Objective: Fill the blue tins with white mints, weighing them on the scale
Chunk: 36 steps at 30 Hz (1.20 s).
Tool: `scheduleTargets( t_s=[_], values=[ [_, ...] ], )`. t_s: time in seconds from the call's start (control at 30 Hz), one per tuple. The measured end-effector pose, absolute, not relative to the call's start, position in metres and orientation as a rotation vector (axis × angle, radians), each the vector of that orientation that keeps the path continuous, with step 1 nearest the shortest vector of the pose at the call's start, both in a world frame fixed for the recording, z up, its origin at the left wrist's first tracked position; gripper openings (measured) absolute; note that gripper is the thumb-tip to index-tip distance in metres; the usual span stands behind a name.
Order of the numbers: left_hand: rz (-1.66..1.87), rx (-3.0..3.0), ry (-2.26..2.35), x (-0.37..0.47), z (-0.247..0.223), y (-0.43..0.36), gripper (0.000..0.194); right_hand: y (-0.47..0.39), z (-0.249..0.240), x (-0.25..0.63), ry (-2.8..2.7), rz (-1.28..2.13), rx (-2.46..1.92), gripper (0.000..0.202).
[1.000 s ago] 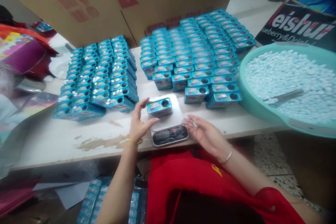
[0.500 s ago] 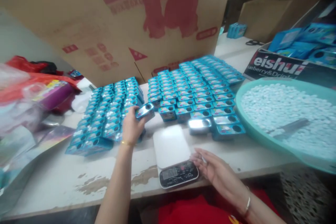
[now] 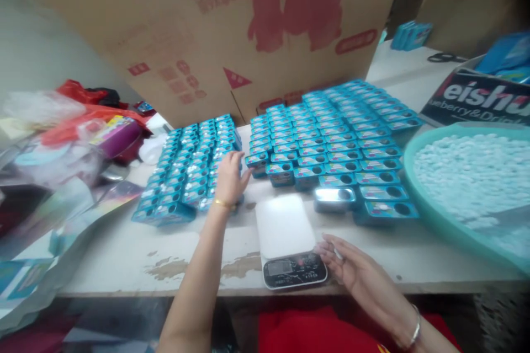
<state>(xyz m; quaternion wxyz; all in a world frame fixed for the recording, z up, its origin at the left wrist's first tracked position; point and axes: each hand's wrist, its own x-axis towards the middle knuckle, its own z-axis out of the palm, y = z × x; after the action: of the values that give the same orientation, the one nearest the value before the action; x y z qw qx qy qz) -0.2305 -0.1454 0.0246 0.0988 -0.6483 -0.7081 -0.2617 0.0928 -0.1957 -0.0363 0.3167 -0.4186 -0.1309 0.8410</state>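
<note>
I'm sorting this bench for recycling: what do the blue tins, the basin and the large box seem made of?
Blue tins: probably painted metal, glossy; one top throws back bright glare.
Basin: likely plastic, smooth and evenly turquoise.
Large box: cardboard, matte brown, with red printing.

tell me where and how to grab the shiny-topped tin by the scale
Probably pinch the shiny-topped tin across its upper front and back edges, near the left end, coming from the left and above. It stands upright with that end and the front open, while other tins crowd its right and back. This also avoids the round hole at the top's right.
</note>
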Motion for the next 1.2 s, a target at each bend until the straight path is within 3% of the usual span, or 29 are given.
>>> scheduleTargets(
  t_s=[0.1, 0.2, 0.3, 0.4, 0.67, 0.93, 1.03, 1.2],
  values=[
    [-0.681, -1.902, -2.051, -0.240, 0.038, -0.203, 0.029, -0.194, -0.039, 0.095, -0.349, 2.212, -1.124, 0.028],
    [-0.366, -1.863, -2.086, -0.253, 0.028, -0.246, 0.030, -0.196, -0.040, 0.095, -0.361, 2.213, -1.136, 0.029],
    [-0.112, -1.855, -2.098, -0.257, 0.010, -0.263, 0.014, -0.199, -0.040, 0.093, -0.396, 2.222, -1.115, 0.030],
    [-0.040, -1.836, -2.084, -0.244, 0.013, -0.266, 0.012, -0.201, -0.040, 0.094, -0.437, 2.232, -1.081, 0.029],
    [-0.201, -2.177, -2.010, -0.161, 0.076, -0.246, 0.024, -0.185, -0.054, 0.107, -0.482, 2.118, -1.117, 0.021],
    [0.033, -2.446, -1.873, -0.109, 0.047, -0.198, 0.012, -0.189, -0.064, 0.113, -0.514, 2.150, -1.145, 0.021],
    [-0.068, -2.474, -1.888, -0.111, 0.050, -0.197, 0.013, -0.190, -0.063, 0.116, -0.506, 2.153, -1.147, 0.018],
    [-0.687, -2.303, -1.967, -0.137, 0.064, -0.219, 0.026, -0.188, -0.057, 0.118, -0.509, 2.162, -1.169, 0.016]
  ],
)
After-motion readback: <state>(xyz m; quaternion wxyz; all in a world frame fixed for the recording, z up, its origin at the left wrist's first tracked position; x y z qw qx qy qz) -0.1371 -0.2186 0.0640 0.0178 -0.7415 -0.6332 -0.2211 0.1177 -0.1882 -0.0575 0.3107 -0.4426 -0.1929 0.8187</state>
